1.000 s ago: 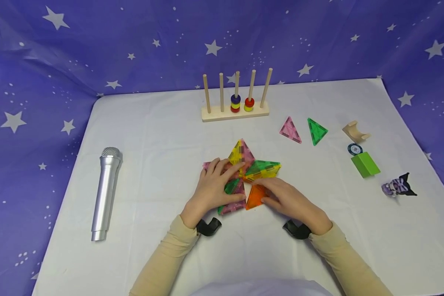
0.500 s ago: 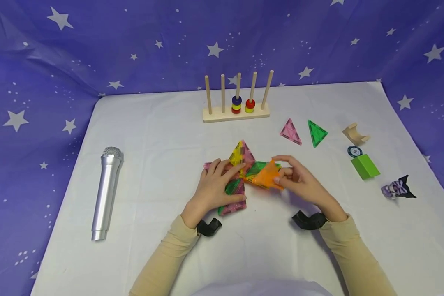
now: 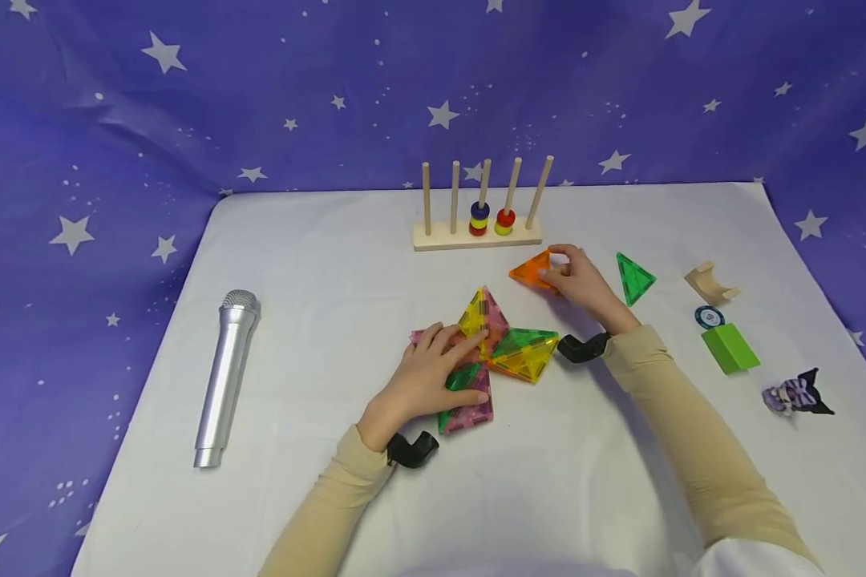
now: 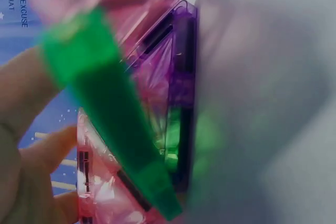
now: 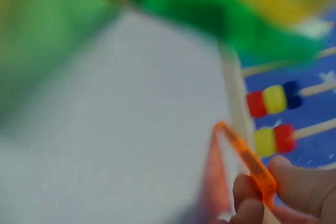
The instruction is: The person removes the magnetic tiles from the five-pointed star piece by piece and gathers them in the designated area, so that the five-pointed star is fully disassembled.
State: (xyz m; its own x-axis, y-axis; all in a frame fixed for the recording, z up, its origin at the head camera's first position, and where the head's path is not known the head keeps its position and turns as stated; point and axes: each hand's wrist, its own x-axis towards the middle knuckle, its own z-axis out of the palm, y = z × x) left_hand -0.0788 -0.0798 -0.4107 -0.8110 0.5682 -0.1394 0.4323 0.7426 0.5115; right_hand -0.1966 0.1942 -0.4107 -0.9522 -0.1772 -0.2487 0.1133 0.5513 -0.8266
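My left hand (image 3: 424,377) rests with spread fingers on a star-like build of translucent magnetic tiles (image 3: 525,353) in yellow, green, pink and orange. Close up in the left wrist view, a blurred green tile (image 4: 105,98) stands beside the fingers, with a purple-edged tile (image 4: 181,77) behind it. Beyond the build, my right hand (image 3: 584,284) pinches an orange triangular magnetic tile (image 3: 531,269) between thumb and fingers, as the right wrist view also shows. A reddish triangular shape (image 5: 214,182) shows next to that tile. The place where the loose pink tile lay is covered by the right hand.
A wooden peg stand (image 3: 476,235) with coloured beads is at the back. To the right lie a green triangular tile (image 3: 635,279), a curved wooden block (image 3: 710,284), a poker chip (image 3: 710,317), a green block (image 3: 730,349) and a small figurine (image 3: 795,393). A silver microphone (image 3: 225,377) lies left.
My right hand has lifted the orange tile from the front of the build and carried it over to the back right. The left hand has stayed on the build. The head view has shifted slightly.
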